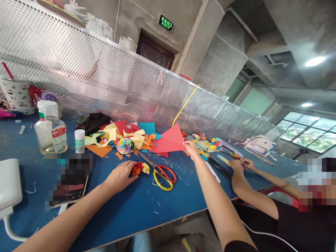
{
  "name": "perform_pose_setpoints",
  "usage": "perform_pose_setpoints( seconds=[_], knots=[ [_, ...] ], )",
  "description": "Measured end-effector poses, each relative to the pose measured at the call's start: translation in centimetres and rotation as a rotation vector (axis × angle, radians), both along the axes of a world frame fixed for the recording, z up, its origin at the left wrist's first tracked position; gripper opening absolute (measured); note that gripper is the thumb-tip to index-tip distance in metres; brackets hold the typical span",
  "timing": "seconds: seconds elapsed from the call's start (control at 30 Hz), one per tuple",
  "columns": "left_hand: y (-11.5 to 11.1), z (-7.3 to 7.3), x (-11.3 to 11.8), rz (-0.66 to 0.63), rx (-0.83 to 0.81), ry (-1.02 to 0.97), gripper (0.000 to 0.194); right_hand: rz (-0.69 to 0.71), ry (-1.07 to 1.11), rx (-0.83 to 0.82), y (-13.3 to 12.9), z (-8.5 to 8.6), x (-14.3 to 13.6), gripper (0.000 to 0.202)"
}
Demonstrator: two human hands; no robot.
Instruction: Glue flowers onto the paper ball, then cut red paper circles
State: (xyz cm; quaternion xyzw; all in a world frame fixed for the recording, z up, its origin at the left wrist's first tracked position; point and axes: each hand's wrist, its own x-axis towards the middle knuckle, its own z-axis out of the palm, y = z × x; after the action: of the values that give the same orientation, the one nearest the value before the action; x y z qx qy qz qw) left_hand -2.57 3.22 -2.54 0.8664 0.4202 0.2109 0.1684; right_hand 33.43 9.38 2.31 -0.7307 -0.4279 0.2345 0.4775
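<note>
My right hand (193, 150) is closed on the corner of a sheet of red paper (169, 140), pinched between thumb and fingers and raised at the edge of the scrap pile. Low on the blue table, my left hand (120, 177) curls its fingers and thumb against a crumpled red-orange paper flower (137, 169). A pale yellow crumpled paper piece (145, 168) adjoins that flower. Just to its right lie scissors (165, 176) with one red and one yellow handle, blades toward the pile. Behind my left hand sits a multicoloured paper flower ball (125, 145).
Cut paper scraps (105, 136) spread along the perforated metal partition (126, 80). A clear bottle (51, 129), a glue stick (79, 141), a phone (72, 183) and a white charger (9, 183) stand or lie leftward. At right, a co-worker's hands (241, 164) work near more paper.
</note>
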Motion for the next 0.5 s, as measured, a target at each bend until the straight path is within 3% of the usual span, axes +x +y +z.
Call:
perform_pose_setpoints(
  seconds=[0.23, 0.5],
  knots=[
    [-0.1, 0.2, -0.1, 0.005, 0.01, -0.005, 0.039, 0.021, -0.088, 0.01, 0.1, 1.0, 0.2, 0.027],
    [-0.2, 0.1, 0.0, 0.01, 0.031, 0.023, 0.038, -0.038, -0.195, 0.11, -0.7, 4.3, 0.9, 0.026]
  ],
)
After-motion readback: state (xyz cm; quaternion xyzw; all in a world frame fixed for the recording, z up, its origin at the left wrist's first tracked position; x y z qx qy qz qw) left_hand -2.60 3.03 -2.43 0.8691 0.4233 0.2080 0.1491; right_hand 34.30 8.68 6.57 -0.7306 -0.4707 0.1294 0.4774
